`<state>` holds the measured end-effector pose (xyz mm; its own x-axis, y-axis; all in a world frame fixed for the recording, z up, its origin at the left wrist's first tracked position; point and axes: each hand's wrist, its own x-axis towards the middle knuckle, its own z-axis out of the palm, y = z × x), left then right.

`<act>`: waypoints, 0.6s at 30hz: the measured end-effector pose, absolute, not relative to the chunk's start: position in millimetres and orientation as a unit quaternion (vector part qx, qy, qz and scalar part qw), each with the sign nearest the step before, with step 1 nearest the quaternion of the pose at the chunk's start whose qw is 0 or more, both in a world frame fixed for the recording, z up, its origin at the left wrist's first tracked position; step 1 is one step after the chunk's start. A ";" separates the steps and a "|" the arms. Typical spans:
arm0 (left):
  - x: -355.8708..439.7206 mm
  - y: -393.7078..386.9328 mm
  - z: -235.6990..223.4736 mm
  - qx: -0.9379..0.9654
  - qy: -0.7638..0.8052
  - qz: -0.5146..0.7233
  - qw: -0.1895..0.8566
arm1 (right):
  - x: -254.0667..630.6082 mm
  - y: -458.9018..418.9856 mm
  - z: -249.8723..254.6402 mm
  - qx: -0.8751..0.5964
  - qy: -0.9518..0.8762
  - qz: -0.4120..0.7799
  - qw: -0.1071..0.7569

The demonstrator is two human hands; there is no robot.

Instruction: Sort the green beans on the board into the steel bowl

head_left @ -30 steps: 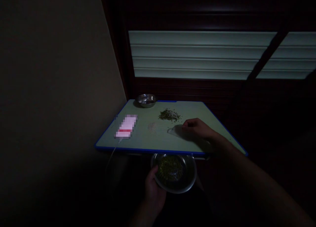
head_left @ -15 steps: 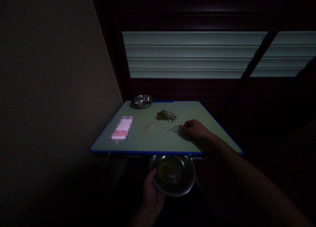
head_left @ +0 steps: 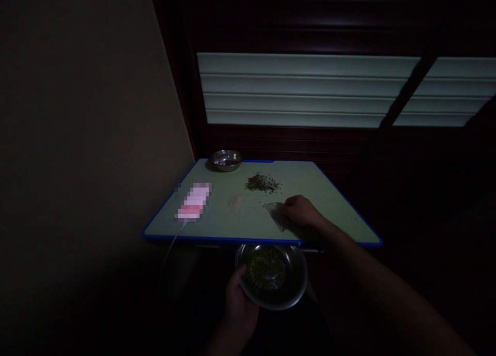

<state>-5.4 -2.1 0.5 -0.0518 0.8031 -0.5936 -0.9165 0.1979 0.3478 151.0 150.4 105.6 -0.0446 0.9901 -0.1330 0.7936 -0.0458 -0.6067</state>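
Observation:
My left hand grips the left rim of a steel bowl, thumb over the edge, just below the table's front edge. Small green beans or seeds lie inside it. On the table, my right hand is closed on a thin, clear plastic piece, flat and card-like, its edge against the tabletop. Beyond it spreads a loose pile of small dark green seeds with some whitish grains among them. A thin patch of pale grains lies left of the right hand.
The light green table has a blue rim. A second steel bowl stands at its back left corner. A blurred-out phone-like device with a cable lies at the left. A wall rises close on the left.
My right hand has drawn the clear plastic piece slightly toward the table's front edge and to the left. My left hand keeps the bowl in nearly the same place.

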 end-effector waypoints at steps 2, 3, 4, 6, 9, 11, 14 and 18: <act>-5.6 -1.5 -0.4 -0.077 0.360 0.631 0.682 | 149.4 148.9 105.6 -0.667 -0.673 0.272 0.169; -5.6 -1.1 -0.7 -0.075 0.358 0.632 0.683 | 148.2 148.2 105.5 -0.665 -0.676 0.270 0.166; -5.6 -0.6 -0.8 -0.076 0.358 0.632 0.683 | 146.9 147.5 105.3 -0.663 -0.678 0.271 0.164; -5.3 0.2 -0.5 -0.078 0.360 0.630 0.683 | 144.2 146.3 105.0 -0.662 -0.679 0.273 0.161; -4.7 0.8 0.2 -0.083 0.358 0.632 0.682 | 140.1 145.5 105.2 -0.668 -0.677 0.270 0.153; -4.5 1.0 -0.1 -0.081 0.351 0.636 0.682 | 136.9 145.5 106.1 -0.671 -0.676 0.263 0.152; -4.4 0.7 -0.6 -0.073 0.350 0.635 0.685 | 129.6 146.2 107.4 -0.672 -0.682 0.246 0.153; -4.6 -0.1 1.1 -0.080 0.355 0.631 0.685 | 114.3 148.9 105.7 -0.664 -0.687 0.244 0.167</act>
